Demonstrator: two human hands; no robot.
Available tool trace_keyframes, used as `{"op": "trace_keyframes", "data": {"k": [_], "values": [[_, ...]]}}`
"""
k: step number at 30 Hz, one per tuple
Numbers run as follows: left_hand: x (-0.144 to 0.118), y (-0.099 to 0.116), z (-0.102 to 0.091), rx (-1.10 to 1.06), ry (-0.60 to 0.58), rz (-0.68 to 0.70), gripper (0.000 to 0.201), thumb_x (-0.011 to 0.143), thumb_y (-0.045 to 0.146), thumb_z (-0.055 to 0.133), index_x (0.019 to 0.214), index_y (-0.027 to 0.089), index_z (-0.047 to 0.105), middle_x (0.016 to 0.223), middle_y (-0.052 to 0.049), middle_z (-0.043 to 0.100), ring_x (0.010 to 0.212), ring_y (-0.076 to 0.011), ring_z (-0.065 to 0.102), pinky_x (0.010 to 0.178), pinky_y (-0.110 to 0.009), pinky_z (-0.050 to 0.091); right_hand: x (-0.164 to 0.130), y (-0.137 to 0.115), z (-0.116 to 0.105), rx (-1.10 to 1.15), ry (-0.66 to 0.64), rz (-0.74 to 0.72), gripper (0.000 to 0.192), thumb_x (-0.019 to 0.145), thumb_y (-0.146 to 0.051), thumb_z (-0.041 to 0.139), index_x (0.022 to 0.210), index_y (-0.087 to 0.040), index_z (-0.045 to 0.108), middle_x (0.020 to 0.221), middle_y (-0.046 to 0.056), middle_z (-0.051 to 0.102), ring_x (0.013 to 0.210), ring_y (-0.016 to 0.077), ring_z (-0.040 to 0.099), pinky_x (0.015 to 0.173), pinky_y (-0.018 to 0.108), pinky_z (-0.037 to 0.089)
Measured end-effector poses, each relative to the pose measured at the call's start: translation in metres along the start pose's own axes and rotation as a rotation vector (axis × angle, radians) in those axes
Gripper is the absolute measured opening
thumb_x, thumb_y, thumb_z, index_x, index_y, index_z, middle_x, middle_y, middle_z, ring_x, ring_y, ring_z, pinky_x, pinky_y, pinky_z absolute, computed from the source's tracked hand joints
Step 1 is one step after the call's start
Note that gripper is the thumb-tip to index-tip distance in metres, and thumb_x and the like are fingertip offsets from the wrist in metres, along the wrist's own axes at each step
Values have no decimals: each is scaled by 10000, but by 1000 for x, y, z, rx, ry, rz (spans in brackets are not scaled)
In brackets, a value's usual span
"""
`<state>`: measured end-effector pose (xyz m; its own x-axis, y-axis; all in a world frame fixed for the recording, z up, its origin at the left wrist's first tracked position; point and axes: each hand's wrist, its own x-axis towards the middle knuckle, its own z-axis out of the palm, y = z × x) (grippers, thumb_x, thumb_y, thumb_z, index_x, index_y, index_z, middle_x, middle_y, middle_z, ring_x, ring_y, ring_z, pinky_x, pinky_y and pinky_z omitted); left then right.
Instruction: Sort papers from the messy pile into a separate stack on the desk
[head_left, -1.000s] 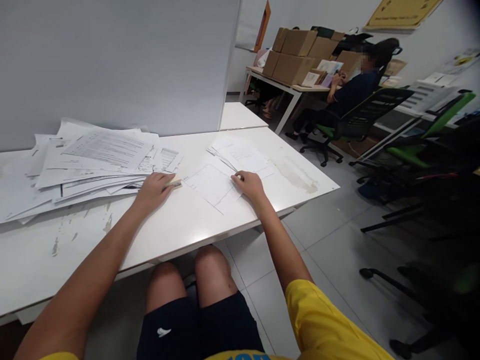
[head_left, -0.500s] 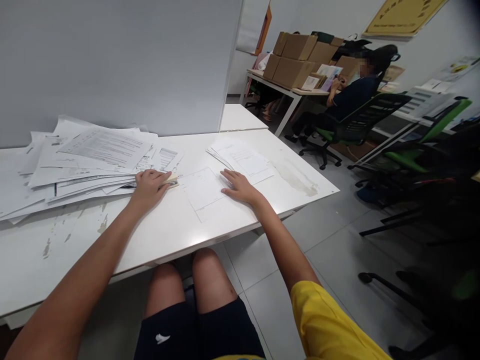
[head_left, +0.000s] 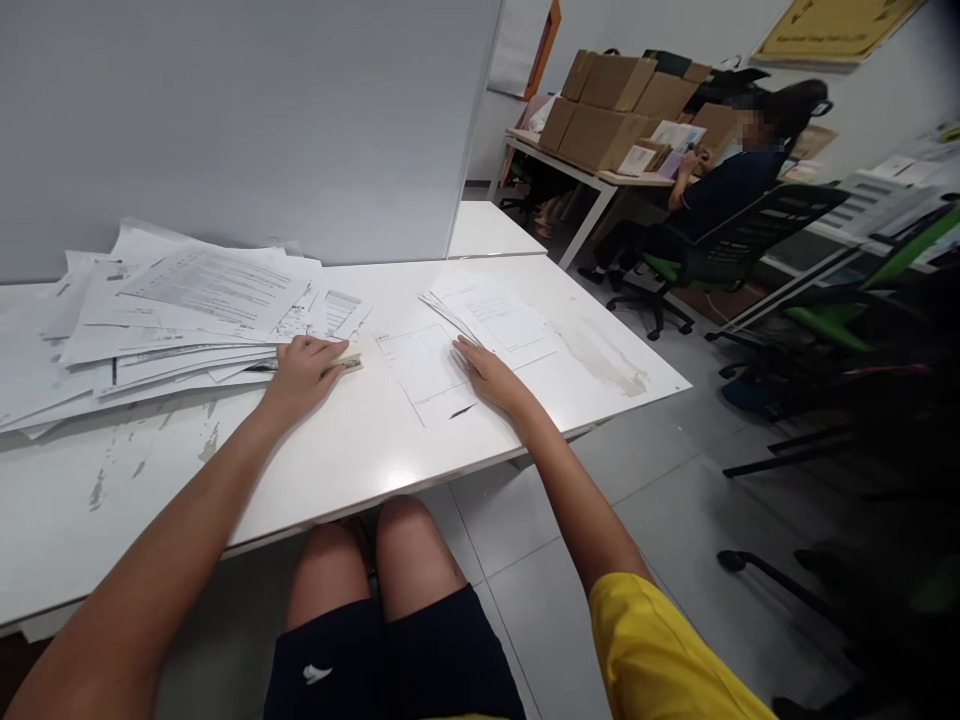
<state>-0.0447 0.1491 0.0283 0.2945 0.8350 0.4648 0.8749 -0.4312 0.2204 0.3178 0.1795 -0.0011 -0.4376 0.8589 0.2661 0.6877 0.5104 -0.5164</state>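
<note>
My left hand (head_left: 304, 375) is closed over a small pale-yellow block (head_left: 350, 359) with a dark edge, at the right side of a messy heap of printed papers (head_left: 214, 290). Much of the block is hidden by the fingers. With its fingers stretched out, my right hand (head_left: 489, 378) rests flat on the right part of a single white sheet (head_left: 416, 365) with thin printed lines. Just beyond that hand lies a smaller stack of sheets (head_left: 499, 315), slightly fanned at its left. A thin dark streak (head_left: 463, 411) shows near my right wrist.
The white table (head_left: 322, 470) has brownish stains at its left front and right end. A grey partition (head_left: 225, 120) stands along its back. Beyond it, cardboard boxes (head_left: 600, 110) sit on another desk, where a person (head_left: 724, 190) sits in an office chair (head_left: 757, 235).
My right hand and the single sheet under it have moved right, toward the smaller stack. The dark streak now shows. My left hand stays on the block; the view has shifted slightly.
</note>
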Motion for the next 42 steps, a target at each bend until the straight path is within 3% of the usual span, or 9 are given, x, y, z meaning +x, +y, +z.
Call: {"op": "trace_keyframes", "data": {"k": [6,11,16,21,27,31,37,40,42], "values": [[0,-1,1,17,14,33,397,946,358,458,1271,237,653,1158,-99,717,1097,-310,546,913,-492,355,0,-6,-2,35,40,62,516,947,-257,465,1459,-226,524,1539,78,483,1411,268,483,1192,497,379],[-6,10,-8,39,66,123,389,931,352,483,1274,262,642,1256,-105,681,1234,-334,530,998,-541,347,-1,-8,-8,82,-14,48,468,929,-215,476,1375,-245,614,1555,63,464,1446,251,437,1205,478,348],[-3,61,7,-146,-193,407,410,943,319,455,1319,282,614,1348,-86,641,1355,-296,494,1111,-522,399,-2,-5,-7,157,-12,71,532,879,-89,390,1290,-264,679,1551,5,473,1475,196,392,1231,438,313],[11,97,40,-153,-323,297,485,959,446,454,1391,248,555,1514,-93,506,1489,-343,320,1177,-598,320,0,-5,-7,291,47,99,510,857,-116,452,1286,-278,676,1518,-5,515,1444,199,437,1228,433,321],[12,92,42,-162,-414,212,536,972,527,428,1417,248,532,1529,-74,493,1485,-310,341,1216,-594,244,2,-9,-9,760,150,224,419,829,-274,610,1243,-243,663,1456,80,574,1303,268,588,1094,467,467],[12,91,40,-203,-467,222,525,980,533,406,1414,266,535,1546,-52,473,1502,-279,315,1237,-579,187,-1,-14,-13,961,158,367,479,767,-326,718,1232,-242,640,1479,89,547,1251,244,615,1028,399,521],[12,91,43,-283,-509,251,536,992,543,358,1438,283,504,1553,-38,464,1506,-245,310,1252,-560,147,-3,-22,-16,1013,102,486,462,724,-418,768,1116,-188,686,893,39,731,858,210,700,810,367,594],[13,94,39,-251,-461,293,506,1006,482,342,1427,263,516,1528,-46,498,1485,-252,349,1244,-563,184,-4,-27,-18,1016,-28,435,308,687,-337,774,947,-187,702,822,33,720,817,228,702,792,383,585],[15,91,31,-185,-337,335,462,1008,405,341,1381,248,564,1477,-64,554,1458,-266,389,1223,-564,235,-5,-30,-16,1011,-28,426,252,667,-299,754,881,-193,675,826,34,719,837,236,700,809,386,579]]}}
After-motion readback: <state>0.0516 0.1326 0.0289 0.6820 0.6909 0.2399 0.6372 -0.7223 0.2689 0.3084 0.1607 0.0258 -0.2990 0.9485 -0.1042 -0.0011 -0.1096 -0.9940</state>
